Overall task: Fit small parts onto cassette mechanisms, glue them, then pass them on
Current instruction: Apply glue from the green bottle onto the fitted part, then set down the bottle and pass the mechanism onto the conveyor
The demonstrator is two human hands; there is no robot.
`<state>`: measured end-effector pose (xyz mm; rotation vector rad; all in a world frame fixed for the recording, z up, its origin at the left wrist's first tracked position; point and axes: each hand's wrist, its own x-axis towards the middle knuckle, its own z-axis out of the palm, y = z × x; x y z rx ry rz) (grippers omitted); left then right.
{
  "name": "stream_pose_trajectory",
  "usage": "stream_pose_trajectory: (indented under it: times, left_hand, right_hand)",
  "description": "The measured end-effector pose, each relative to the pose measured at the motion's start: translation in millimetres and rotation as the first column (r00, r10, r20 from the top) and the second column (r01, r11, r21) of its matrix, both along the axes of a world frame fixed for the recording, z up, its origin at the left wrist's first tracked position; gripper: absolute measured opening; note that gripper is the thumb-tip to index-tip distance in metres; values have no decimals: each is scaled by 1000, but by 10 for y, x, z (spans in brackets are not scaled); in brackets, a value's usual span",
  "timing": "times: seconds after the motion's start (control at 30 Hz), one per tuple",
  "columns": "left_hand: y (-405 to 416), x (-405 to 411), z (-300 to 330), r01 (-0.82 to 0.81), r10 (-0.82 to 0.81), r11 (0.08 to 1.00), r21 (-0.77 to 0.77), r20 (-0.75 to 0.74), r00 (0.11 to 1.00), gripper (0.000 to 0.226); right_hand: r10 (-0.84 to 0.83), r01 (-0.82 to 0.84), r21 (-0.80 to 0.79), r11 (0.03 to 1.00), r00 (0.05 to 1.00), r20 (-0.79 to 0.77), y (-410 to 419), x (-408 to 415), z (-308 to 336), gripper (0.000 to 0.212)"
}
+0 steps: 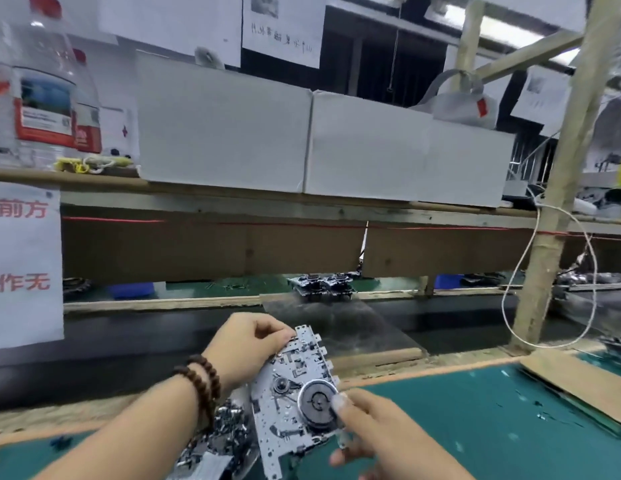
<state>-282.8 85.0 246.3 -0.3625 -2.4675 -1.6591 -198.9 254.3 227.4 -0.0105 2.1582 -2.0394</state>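
At lower centre of the frame one cassette mechanism (295, 403) is held above the green surface (475, 427), left hand (248, 344) fingers gripping its top edge, right hand (375, 431) fingers pinching by its one flywheel (317, 400), so fitting seems underway, glue and passing-on left, two mechanisms (321, 287) waiting beyond.

Both hands hold 1 metal cassette mechanism (295, 400) above the green mat (492, 420). The left hand (248, 344) grips its far top corner; the right hand (368, 427) pinches the near edge, thumb on the round flywheel (317, 400). A heap of small parts (222, 434) lies below the left wrist.
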Motion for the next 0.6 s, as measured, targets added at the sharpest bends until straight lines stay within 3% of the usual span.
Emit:
stream_pose_trajectory:
  times: [0.13, 0.3, 0.6]
  left_hand:
    - [161, -357, -46, -15, 16, 991, -130, 1, 1000, 17]
    - [352, -893, -9, -20, 10, 957, -289, -35, 999, 22]
    - [361, -1329, -202, -67, 57, 968, -240, -48, 997, 18]
  right_hand:
    - [4, 10, -179, 984, 997, 75, 95, -327, -169, 20]
    - [-57, 76, -291, 954, 996, 73, 131, -795, -230, 21]
    - [-74, 91, -314, 945, 995, 67, 195, -1256, -372, 20]
